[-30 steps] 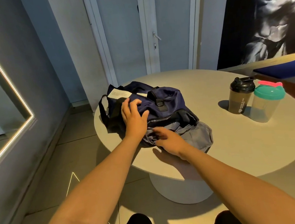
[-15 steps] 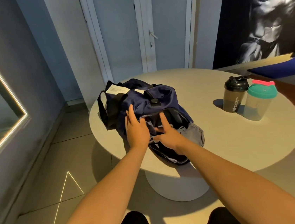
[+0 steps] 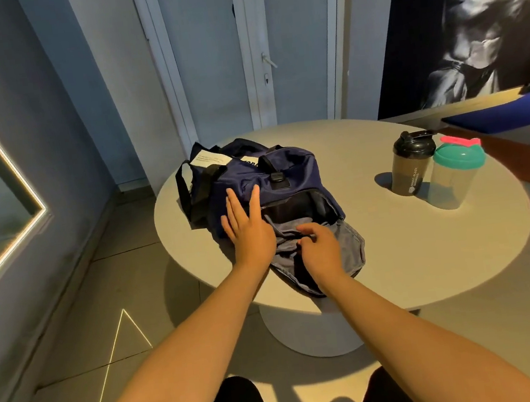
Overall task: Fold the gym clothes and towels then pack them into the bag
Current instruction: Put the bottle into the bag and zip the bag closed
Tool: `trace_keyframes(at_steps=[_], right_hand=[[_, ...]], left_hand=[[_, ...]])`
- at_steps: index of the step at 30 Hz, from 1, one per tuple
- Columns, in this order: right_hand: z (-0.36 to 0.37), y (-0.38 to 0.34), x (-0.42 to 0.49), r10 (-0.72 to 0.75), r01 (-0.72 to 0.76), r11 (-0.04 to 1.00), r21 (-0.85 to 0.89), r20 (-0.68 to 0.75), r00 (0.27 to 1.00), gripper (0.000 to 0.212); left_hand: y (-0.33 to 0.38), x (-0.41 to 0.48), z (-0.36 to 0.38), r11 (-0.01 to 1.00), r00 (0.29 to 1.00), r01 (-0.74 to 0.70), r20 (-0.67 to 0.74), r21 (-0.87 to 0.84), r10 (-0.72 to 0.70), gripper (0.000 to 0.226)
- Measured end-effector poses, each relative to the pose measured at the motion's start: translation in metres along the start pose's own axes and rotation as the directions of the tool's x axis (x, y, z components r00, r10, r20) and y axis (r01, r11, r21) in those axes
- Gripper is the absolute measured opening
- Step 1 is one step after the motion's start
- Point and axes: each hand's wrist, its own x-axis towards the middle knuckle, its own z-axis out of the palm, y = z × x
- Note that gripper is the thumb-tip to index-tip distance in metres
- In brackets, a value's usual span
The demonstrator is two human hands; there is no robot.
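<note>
Left hand (image 3: 250,232) lies flat on the navy bag (image 3: 264,181); right hand (image 3: 321,254) pinches its grey lining (image 3: 350,247).

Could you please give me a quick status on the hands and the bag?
Left hand flat on navy bag, open. Right hand pinching grey fabric at the bag's open mouth. Two shakers stand apart, clear.
</note>
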Motion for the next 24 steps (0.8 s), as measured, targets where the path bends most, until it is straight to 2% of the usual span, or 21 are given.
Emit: trace_keyframes(at_steps=[2,4,6,8,10,13,17,20,24], right_hand=[[-0.013,0.0,-0.001,-0.067,0.066,0.996,-0.065,-0.007,0.998,0.033],[-0.032,-0.001,0.003,-0.144,0.14,0.985,-0.106,-0.033,0.989,0.033],[-0.055,0.001,0.014,-0.165,0.154,0.982,-0.106,-0.105,0.981,0.034],[-0.082,0.009,0.025,-0.128,0.115,0.99,-0.075,-0.19,0.974,0.034],[-0.111,0.02,0.037,-0.057,0.052,0.998,-0.027,-0.281,0.958,0.035],[-0.158,0.038,0.057,0.071,-0.075,0.997,0.004,-0.395,0.916,0.038],[-0.212,0.059,0.081,0.213,-0.203,0.977,0.067,-0.393,0.895,0.053],[-0.233,0.064,0.097,0.25,-0.225,0.968,0.109,-0.42,0.873,0.062],[-0.254,0.067,0.127,0.283,-0.254,0.959,0.125,-0.429,0.858,0.093]], left_hand=[[0.009,-0.007,0.002,0.999,0.99,-0.03,-0.14,0.034,0.035,0.081],[0.027,-0.009,0.004,0.986,0.958,-0.158,-0.236,0.044,0.164,0.07],[0.05,-0.006,0.015,0.943,0.928,-0.332,-0.189,-0.035,0.32,0.055],[0.076,-0.005,0.034,0.875,0.902,-0.425,-0.025,-0.233,0.432,0.044],[0.105,-0.008,0.06,0.87,0.883,-0.353,0.186,-0.344,0.432,0.04],[0.144,-0.008,0.104,0.908,0.871,-0.146,0.384,-0.393,0.307,0.043],[0.186,0.0,0.152,0.907,0.8,0.109,0.577,-0.407,0.163,0.049],[0.196,0.0,0.181,0.893,0.75,0.19,0.647,-0.408,0.136,0.05],[0.189,-0.002,0.204,0.865,0.805,0.224,0.586,-0.449,0.096,0.047]])
